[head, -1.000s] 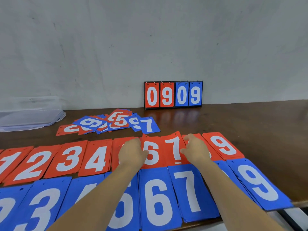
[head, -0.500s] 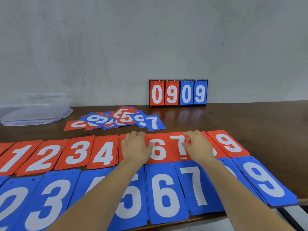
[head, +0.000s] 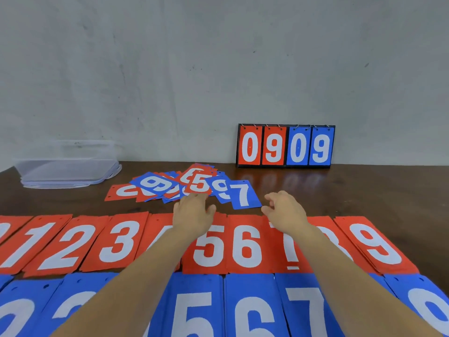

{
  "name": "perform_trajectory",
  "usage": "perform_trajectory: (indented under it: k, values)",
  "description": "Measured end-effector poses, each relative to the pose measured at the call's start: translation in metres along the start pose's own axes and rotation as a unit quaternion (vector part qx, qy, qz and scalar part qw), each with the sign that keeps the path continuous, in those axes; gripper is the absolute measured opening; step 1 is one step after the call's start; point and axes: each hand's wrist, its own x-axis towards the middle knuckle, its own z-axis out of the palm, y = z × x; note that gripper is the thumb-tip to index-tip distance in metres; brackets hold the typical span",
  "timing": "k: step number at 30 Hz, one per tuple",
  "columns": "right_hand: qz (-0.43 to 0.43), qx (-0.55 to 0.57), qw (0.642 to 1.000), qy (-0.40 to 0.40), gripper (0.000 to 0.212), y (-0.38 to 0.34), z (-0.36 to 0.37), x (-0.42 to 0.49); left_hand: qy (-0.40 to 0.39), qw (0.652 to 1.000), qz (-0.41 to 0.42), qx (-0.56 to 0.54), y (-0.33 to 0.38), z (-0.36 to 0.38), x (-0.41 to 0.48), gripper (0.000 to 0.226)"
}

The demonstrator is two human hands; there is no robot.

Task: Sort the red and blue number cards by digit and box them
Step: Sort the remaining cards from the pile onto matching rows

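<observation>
Once both hands left the red row, we reached for the pile [head: 184,186]: left hand [head: 194,210] spread, right hand [head: 284,210] loosely curled, both empty.

Place: a plain indoor work corner, kind uncertain
Wall: bare, scuffed grey wall [head: 170,69] beyond the hands
Bench: dark wooden bench [head: 376,190] under them, against that wall

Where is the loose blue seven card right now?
The loose blue 7 card lies flat at the right end of the unsorted pile, between the left hand and right hand.
</observation>
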Motion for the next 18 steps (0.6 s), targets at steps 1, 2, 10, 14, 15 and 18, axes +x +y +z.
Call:
perform_trajectory:
  k: [1, 2, 10, 14, 15, 18]
  values:
    - [0.003, -0.002, 1.000, -0.004, 0.044, 0.000, 0.001, 0.009, 0.003, 1.000, -0.005, -0.003, -0.002, 0.001, 0.008, 0.050]
    - [0.004, -0.002, 1.000, -0.007, 0.044, 0.001, 0.002, 0.018, 0.005, 1.000, -0.011, -0.007, -0.003, 0.003, 0.016, 0.051]
    - [-0.034, -0.034, 0.997, -0.056, 0.065, 0.002, 0.013, 0.077, -0.005, 0.999, -0.014, 0.033, 0.003, 0.019, 0.066, 0.057]
    - [-0.057, -0.079, 0.989, -0.108, 0.088, -0.001, 0.025, 0.093, -0.046, 0.996, 0.008, 0.081, 0.001, 0.024, 0.087, 0.076]
    - [-0.056, -0.088, 0.987, -0.122, 0.093, 0.000, 0.028, 0.097, -0.064, 0.994, 0.007, 0.094, 0.000, 0.025, 0.092, 0.081]
    - [-0.068, -0.149, 0.976, -0.146, 0.100, 0.003, 0.033, 0.104, -0.126, 0.980, 0.005, 0.155, -0.002, 0.028, 0.102, 0.090]
